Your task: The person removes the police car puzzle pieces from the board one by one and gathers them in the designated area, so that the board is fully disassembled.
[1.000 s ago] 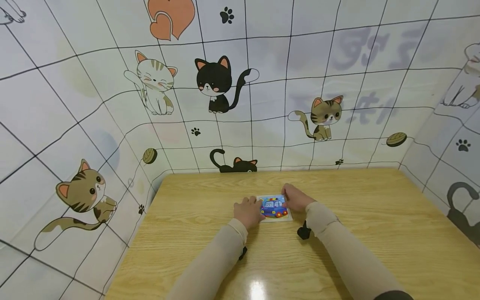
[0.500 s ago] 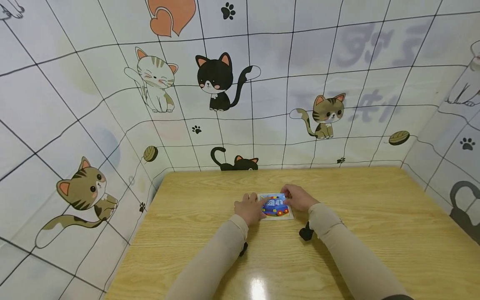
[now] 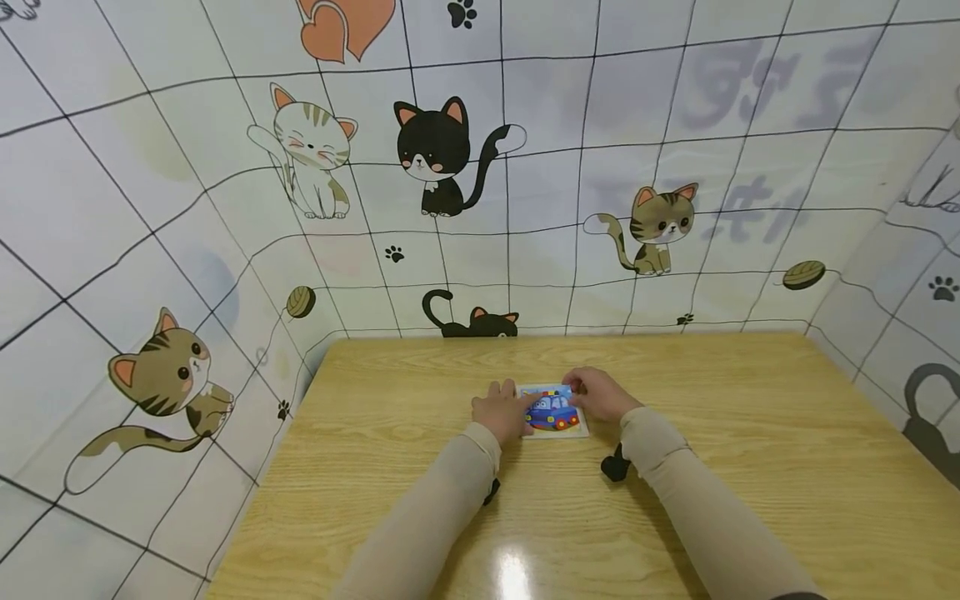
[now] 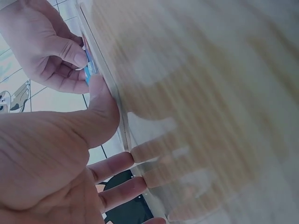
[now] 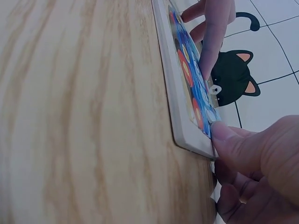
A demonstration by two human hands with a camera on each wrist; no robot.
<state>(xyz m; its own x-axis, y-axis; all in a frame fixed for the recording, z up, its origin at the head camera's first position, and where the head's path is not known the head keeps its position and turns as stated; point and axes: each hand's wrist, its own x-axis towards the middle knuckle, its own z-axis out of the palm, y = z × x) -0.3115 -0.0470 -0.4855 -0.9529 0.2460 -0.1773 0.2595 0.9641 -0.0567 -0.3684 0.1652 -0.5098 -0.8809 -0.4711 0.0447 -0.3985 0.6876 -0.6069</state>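
Note:
A small picture puzzle [image 3: 557,414] with a blue cartoon car and a pale raised frame [image 5: 187,133] lies flat on the wooden table. My left hand [image 3: 501,414] is at its left side, the index finger reaching over the car picture, the thumb by the near left part and the other fingers spread beyond the edge. At the upper right corner is my right hand [image 3: 602,396]. Its thumb and fingers pinch a blue puzzle piece [image 4: 88,73], which stands above the frame in the left wrist view and is mostly hidden by the fingers.
The light wooden table [image 3: 397,400] ends at a wall cloth [image 3: 540,258] printed with cats and grid lines. A black wrist device [image 3: 616,467] hangs below the right sleeve, close over the table. Another dark device [image 3: 491,492] shows beside the left sleeve.
My left index finger has stretched further over the car picture. The right hand stays at the upper right corner with hardly any movement. The head view has shifted slightly.

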